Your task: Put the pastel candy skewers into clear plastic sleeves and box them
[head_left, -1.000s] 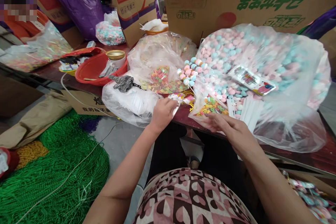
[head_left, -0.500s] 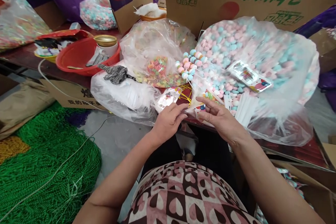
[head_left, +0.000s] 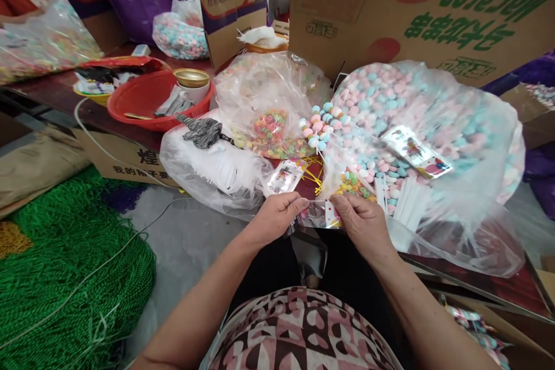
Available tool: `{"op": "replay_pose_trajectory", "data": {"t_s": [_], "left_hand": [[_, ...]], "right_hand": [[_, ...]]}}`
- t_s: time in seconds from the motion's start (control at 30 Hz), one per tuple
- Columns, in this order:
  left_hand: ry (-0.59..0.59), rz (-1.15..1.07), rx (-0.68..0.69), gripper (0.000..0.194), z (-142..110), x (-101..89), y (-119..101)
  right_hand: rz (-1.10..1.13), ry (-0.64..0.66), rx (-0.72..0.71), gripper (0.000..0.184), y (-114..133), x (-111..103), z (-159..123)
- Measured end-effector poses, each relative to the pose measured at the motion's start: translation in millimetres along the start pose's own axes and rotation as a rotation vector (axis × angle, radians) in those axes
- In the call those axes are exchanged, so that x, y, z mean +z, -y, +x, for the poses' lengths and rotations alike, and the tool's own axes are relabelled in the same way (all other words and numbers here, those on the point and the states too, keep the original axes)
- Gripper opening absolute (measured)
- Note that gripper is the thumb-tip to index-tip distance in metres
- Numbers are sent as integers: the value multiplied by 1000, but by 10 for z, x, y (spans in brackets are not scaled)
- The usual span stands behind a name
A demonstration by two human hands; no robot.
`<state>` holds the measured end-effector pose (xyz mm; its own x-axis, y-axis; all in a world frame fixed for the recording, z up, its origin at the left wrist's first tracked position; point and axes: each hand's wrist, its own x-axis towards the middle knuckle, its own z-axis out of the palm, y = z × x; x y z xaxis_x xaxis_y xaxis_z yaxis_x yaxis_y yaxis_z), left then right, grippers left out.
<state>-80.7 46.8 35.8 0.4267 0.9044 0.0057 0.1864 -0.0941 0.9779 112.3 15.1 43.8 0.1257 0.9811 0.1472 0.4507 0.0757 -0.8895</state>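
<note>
A small clear plastic bag [head_left: 319, 218] with a colourful printed end is stretched between my hands at the table's front edge. My left hand [head_left: 277, 217] pinches one end between thumb and fingers. At the printed end, my right hand [head_left: 363, 221] has the same kind of pinch. Just beyond my left hand lies a stack of printed bags [head_left: 285, 178], beside some yellow ties [head_left: 315, 176]. Gummy rings [head_left: 353, 184] lie in clear plastic behind my right hand. Further back are several skewers of pastel candy balls [head_left: 323, 125].
A large clear bag of pink and blue candies [head_left: 373, 89] fills the right side, with white sticks [head_left: 410, 205] before it. Leftward are a bag of white sticks [head_left: 217, 170] and a red basin [head_left: 147, 92]. Cardboard boxes [head_left: 342, 6] stand behind. Green cords [head_left: 65, 266] cover the floor.
My right hand's spread fingers have closed on the plastic bag, which is now pulled out flat between both hands. The camera view has tilted, so the table appears lower.
</note>
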Motion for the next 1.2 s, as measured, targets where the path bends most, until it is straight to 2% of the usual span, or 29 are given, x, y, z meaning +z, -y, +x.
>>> {"op": "replay_pose_trajectory", "data": {"t_s": [0.17, 0.23, 0.33, 0.43, 0.5, 0.6, 0.7, 0.83, 0.93, 1.0, 1.07, 1.13, 1.2], "left_hand": [[23, -216, -56, 26, 24, 4, 34], [-11, -290, -94, 26, 24, 35, 66], [-110, -331, -116, 34, 34, 94, 128], [-177, -413, -128, 44, 52, 118, 170], [-162, -493, -127, 42, 57, 98, 172], [-99, -529, -116, 33, 54, 41, 153], [-149, -545, -99, 36, 71, 11, 151], [-273, -661, -116, 48, 135, 27, 175], [-318, -713, -132, 48, 169, 24, 201], [-330, -752, -138, 48, 174, 12, 217], [-308, -815, -152, 49, 168, 4, 224], [-260, -902, -173, 49, 159, 11, 218], [-217, -997, -196, 50, 148, 32, 201]], "right_hand": [[147, 187, 77, 29, 2, 9, 79], [104, 144, 73, 32, 7, 28, 91], [0, 40, -1, 46, 30, 92, 97], [-20, 27, -52, 53, 60, 173, 135], [28, 22, -24, 53, 74, 215, 190], [144, 30, 62, 42, 97, 248, 280], [172, 84, 133, 40, 153, 262, 319], [25, 133, 66, 55, 226, 233, 401], [-53, 131, 41, 57, 191, 97, 677], [-208, 19, -19, 52, 123, -55, 971], [-603, -122, -49, 43, 39, -217, 1288], [-732, -187, -36, 35, -44, -339, 1558], [-808, -190, -23, 32, -121, -394, 1741]]}}
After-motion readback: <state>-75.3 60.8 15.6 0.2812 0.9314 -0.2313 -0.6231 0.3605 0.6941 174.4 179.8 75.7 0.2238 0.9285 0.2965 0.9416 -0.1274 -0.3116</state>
